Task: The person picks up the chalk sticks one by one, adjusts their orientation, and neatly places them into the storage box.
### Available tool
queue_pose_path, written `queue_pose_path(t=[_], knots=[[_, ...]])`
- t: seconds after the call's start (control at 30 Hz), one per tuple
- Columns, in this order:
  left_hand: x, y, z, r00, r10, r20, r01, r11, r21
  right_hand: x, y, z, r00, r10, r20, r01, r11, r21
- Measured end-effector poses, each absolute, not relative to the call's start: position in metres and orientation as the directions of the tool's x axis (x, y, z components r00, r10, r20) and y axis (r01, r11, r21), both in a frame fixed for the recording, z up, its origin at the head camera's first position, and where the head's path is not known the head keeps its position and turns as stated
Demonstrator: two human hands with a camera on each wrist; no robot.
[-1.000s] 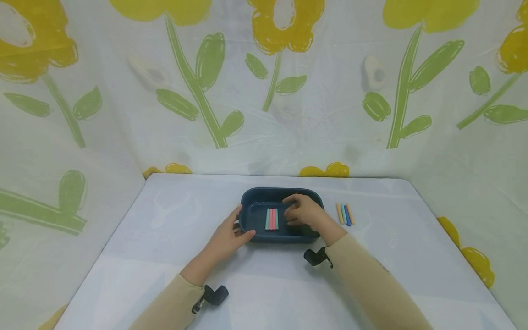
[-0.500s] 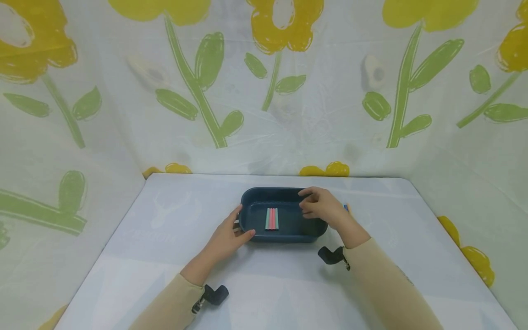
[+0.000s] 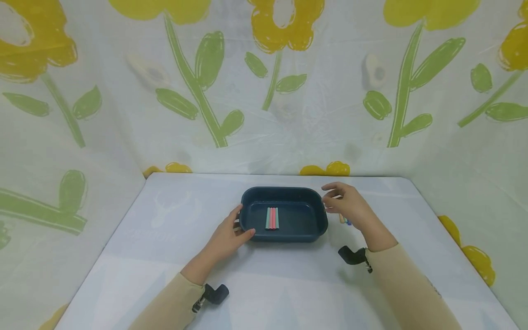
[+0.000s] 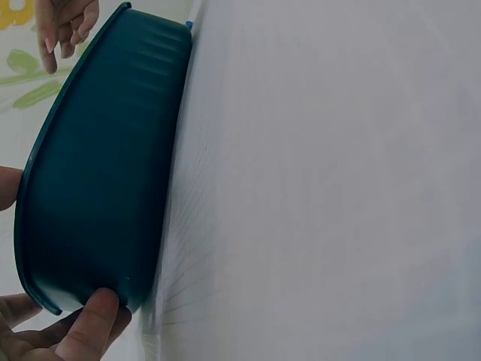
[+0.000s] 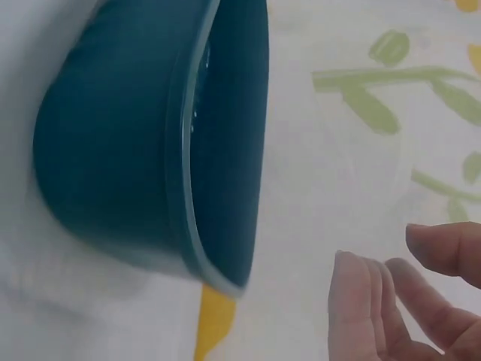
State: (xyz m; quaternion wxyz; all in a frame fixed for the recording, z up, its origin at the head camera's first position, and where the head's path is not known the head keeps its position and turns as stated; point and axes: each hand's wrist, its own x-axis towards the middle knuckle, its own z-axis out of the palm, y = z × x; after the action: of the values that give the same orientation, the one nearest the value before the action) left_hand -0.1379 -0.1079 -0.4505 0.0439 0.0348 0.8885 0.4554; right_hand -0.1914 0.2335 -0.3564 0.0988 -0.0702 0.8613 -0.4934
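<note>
Head view alone shows four chalk-like sticks (image 3: 271,219) inside the dark blue basin (image 3: 303,224); the left wrist shows its outer side, the left hand (image 3: 224,236) curled round the left end. Right hand (image 3: 345,201) hovers just beyond the opposite rim, near loose sticks (image 3: 342,219), thumb and fingers spread, holding nothing.

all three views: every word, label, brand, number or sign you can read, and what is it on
None can be read in any view.
Tabletop: a faint mark on the left side, possibly lettering, too pale to read.
Right sleeve: a small mark, too small to read.
Tray and the sticks in it: no lettering visible.
</note>
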Motion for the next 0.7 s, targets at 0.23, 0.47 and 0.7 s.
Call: queue_pose_path(t=[0.23, 0.47, 0.7], knots=[[-0.138, -0.109, -0.451, -0.993, 0.109, -0.041, 0.03, 0.579, 0.815, -0.189, 0.257, -0.355, -0.98, -0.191, -0.052, -0.059, 0.532, -0.845], [-0.138, -0.109, -0.45, -0.993, 0.109, -0.047, 0.025, 0.58, 0.815, -0.19, 0.283, -0.358, -0.989, -0.15, 0.008, -0.096, 0.588, -0.803], [-0.137, -0.11, -0.45, -0.993, 0.113, -0.045, 0.029, 0.578, 0.816, -0.201, 0.305, -0.377, -0.996, -0.087, -0.016, -0.043, 0.632, -0.774]])
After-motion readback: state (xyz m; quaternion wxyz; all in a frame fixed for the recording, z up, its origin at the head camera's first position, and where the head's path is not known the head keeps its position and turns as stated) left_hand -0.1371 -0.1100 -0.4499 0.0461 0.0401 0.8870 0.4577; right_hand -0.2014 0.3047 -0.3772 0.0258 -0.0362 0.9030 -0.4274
